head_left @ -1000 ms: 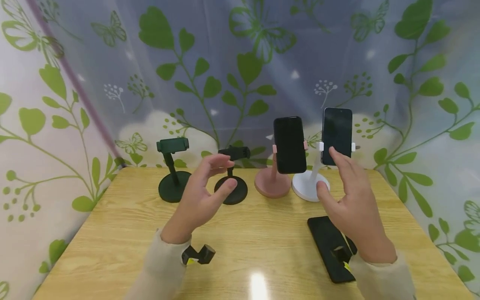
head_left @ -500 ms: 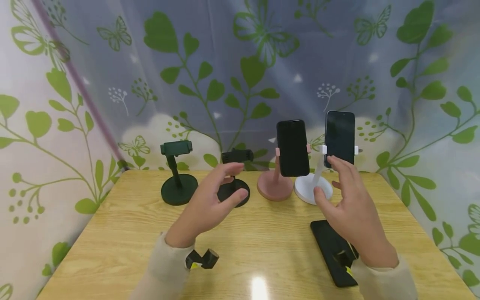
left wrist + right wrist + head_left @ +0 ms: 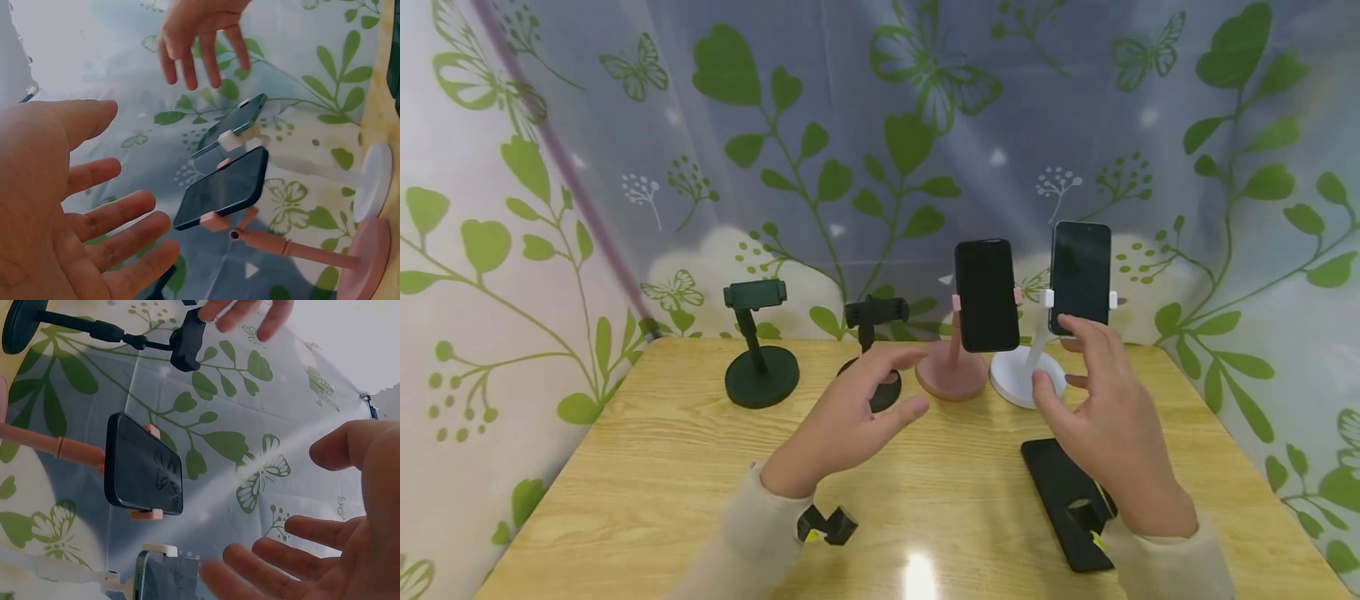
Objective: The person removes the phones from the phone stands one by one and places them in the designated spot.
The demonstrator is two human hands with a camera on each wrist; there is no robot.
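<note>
Leafy green curtains (image 3: 820,150) hang behind a yellow wooden table (image 3: 647,492), closing it in like a little tent. Four stands sit in a row at the back so each one can hold a phone up straight. Far left is the green stand (image 3: 758,346) with nothing in its clip. Next is the black stand (image 3: 872,333), also with nothing in it. The left hand (image 3: 857,408) floats just in front of this black stand, fingers spread and loose, holding nothing. Then comes the pink stand (image 3: 951,375) with a dark phone (image 3: 987,293) clipped in it, near both hands. After it, the white stand (image 3: 1022,375) grips a second phone (image 3: 1079,275). The right hand (image 3: 1108,425) hovers just in front of it, fingers wide and loose, holding nothing. Under that hand, a flat black phone (image 3: 1060,500) lies on the table
</note>
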